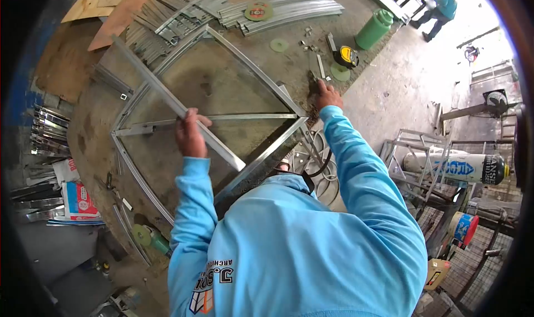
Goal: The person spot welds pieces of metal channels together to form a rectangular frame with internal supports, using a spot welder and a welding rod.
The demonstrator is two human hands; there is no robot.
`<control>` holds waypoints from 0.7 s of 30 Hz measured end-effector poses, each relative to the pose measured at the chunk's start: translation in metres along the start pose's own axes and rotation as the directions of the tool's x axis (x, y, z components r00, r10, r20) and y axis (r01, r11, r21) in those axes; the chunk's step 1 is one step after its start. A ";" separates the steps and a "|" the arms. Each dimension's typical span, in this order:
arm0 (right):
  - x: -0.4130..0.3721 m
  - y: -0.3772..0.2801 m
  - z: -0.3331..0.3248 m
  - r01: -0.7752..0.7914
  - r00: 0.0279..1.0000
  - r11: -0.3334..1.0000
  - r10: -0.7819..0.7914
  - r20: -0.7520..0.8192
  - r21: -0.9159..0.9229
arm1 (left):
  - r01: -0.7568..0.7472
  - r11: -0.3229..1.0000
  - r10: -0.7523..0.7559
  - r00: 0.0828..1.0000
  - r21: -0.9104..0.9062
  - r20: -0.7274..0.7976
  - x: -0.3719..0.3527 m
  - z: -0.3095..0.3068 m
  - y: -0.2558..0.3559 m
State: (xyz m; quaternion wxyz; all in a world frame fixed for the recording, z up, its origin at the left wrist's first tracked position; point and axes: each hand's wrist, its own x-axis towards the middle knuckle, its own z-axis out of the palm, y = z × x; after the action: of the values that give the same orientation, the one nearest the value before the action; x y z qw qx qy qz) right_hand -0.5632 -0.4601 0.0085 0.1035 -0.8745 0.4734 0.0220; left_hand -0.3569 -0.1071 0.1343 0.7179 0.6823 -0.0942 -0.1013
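My left hand (pixel 191 136) is closed around a long, straight metal bar (pixel 167 98) that slants over a metal frame (pixel 260 79). The frame lies on the worktable, with a crossbar through its middle and one curved side. Beyond the frame's right corner, my right hand (pixel 329 96) is closed, its fingers low over the tabletop. A thin, dark-tipped piece (pixel 312 73) shows right at those fingertips; I cannot tell what it is. Close by are a light metal strip (pixel 321 66), a yellow-and-black tape measure (pixel 346 56) and a green disc (pixel 340 72).
A green bottle (pixel 375 29) stands at the table's far right edge. Cut metal strips (pixel 283 11) lie at the back, with a cutting disc (pixel 258 11) on them. Cables (pixel 330 172) hang near my waist. A gas cylinder (pixel 453 166) lies at right; another person (pixel 443 8) is farther off.
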 end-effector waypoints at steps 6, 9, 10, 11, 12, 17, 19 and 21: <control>0.012 0.015 0.012 0.103 0.989 0.855 -0.142 0.038 0.509 | 0.173 0.982 -0.181 0.976 0.075 0.117 -0.004 0.103 -0.044; 0.015 0.035 0.018 0.125 0.988 0.831 -0.153 0.008 0.543 | 0.175 0.979 -0.189 0.971 0.103 0.144 -0.009 0.143 -0.051; 0.009 0.037 0.010 0.090 0.995 0.863 -0.100 -0.007 0.497 | 0.187 0.976 -0.203 0.968 0.111 0.151 -0.008 0.152 -0.062; -0.007 0.023 -0.025 0.099 0.994 0.948 -0.078 -0.081 0.302 | 0.175 0.977 -0.193 0.970 0.124 0.151 -0.006 0.161 -0.070; -0.018 0.015 -0.030 0.104 0.994 0.946 -0.085 -0.075 0.306 | 0.165 0.977 -0.185 0.971 0.137 0.148 -0.005 0.170 -0.076; -0.059 -0.036 -0.069 0.310 0.772 0.552 -0.621 0.133 0.774 | 0.057 0.986 -0.070 0.994 0.159 0.082 -0.005 0.216 -0.105; -0.055 -0.050 -0.075 0.230 0.802 0.685 -0.536 0.263 0.691 | 0.167 0.983 -0.175 0.977 0.069 0.123 -0.004 0.225 -0.092; -0.051 -0.046 -0.055 0.341 0.853 0.699 -0.511 0.106 0.628 | 0.317 0.941 -0.334 0.925 0.118 0.178 0.014 0.223 -0.090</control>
State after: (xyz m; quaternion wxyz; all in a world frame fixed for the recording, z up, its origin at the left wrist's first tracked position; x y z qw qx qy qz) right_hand -0.5558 -0.4049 0.0763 0.4349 -0.8728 0.2195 -0.0301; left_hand -0.4058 -0.3291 0.0553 0.6479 0.7058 -0.0539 -0.2815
